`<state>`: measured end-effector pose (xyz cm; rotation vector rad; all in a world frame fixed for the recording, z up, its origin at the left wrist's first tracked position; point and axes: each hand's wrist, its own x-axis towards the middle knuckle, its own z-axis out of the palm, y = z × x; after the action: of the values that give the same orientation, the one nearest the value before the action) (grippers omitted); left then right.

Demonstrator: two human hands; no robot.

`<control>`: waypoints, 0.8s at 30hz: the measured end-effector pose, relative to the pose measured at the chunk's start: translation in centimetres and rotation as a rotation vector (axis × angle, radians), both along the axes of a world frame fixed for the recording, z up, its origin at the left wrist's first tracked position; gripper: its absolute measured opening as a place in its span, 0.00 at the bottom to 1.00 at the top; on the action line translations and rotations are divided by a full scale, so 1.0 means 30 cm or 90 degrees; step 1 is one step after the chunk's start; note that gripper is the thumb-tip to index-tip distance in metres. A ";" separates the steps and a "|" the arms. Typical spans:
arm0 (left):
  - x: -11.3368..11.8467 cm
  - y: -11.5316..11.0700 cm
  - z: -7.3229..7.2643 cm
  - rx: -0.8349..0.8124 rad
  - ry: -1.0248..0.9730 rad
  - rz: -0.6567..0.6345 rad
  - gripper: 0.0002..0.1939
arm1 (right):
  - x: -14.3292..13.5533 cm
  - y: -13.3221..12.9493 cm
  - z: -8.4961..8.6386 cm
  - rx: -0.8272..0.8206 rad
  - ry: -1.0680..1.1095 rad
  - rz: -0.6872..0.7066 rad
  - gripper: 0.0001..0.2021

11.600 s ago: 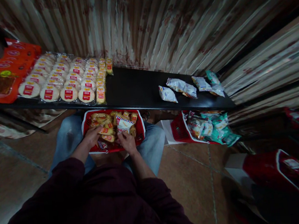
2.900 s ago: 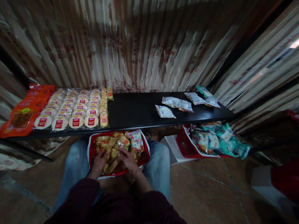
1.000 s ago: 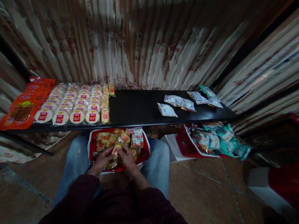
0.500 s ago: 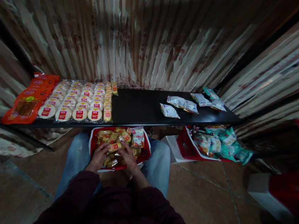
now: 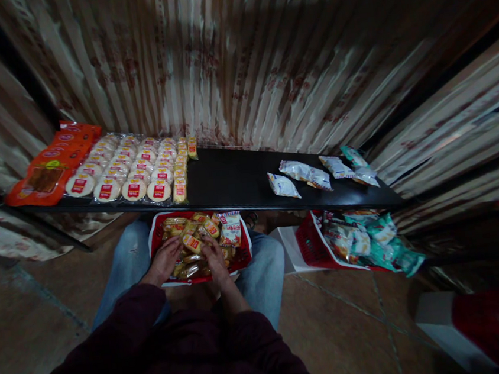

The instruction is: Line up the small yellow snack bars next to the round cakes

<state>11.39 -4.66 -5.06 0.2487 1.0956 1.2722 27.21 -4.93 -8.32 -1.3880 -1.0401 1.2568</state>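
Note:
Over the red basket [image 5: 153,228] on my lap, my left hand [image 5: 168,260] and my right hand [image 5: 214,256] face each other. Between them is a small yellow wrapped snack cake [image 5: 192,243] with a red label, its left end in my left fingers and its right end at my right fingertips. Several similar yellow packs lie loose beneath it in the basket. A white and red snack bag [image 5: 231,230] sits at the basket's right side, just beyond my right hand.
On the black shelf [image 5: 231,180] are an orange bag [image 5: 49,166], rows of round white rice crackers [image 5: 134,189], a column of yellow packs [image 5: 180,182] and several white packets [image 5: 284,184]. Another red basket [image 5: 309,243], with green and white bags, stands right; a further red basket [image 5: 486,320] is lower right.
The snack cake between my hands has turned from lying level to tilting down toward the right. My hands have shifted only slightly; the shelf goods stay in place.

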 end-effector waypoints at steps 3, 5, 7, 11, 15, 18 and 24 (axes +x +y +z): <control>0.000 0.005 -0.003 0.007 -0.044 0.011 0.10 | -0.002 0.001 0.004 -0.047 0.038 -0.002 0.15; 0.001 0.007 -0.001 -0.002 -0.061 0.013 0.11 | -0.003 0.000 0.011 -0.049 0.035 0.017 0.13; 0.001 0.008 0.002 -0.013 -0.069 0.018 0.13 | -0.003 -0.004 0.020 -0.038 0.027 0.050 0.12; 0.003 0.007 0.010 -0.009 -0.083 0.007 0.14 | -0.005 -0.012 0.040 -0.012 -0.011 0.107 0.10; 0.004 0.002 0.017 0.007 -0.111 -0.023 0.13 | -0.011 -0.019 0.046 0.011 -0.041 0.133 0.08; 0.005 -0.002 0.016 0.011 -0.104 -0.040 0.13 | -0.012 -0.020 0.036 0.012 -0.050 0.127 0.08; 0.014 -0.010 0.006 0.015 -0.048 -0.084 0.15 | -0.009 -0.015 0.004 0.017 -0.047 0.092 0.08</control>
<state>11.81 -4.97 -4.87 0.2834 0.9844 1.1676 26.94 -5.37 -8.20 -1.3672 -1.2219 1.2994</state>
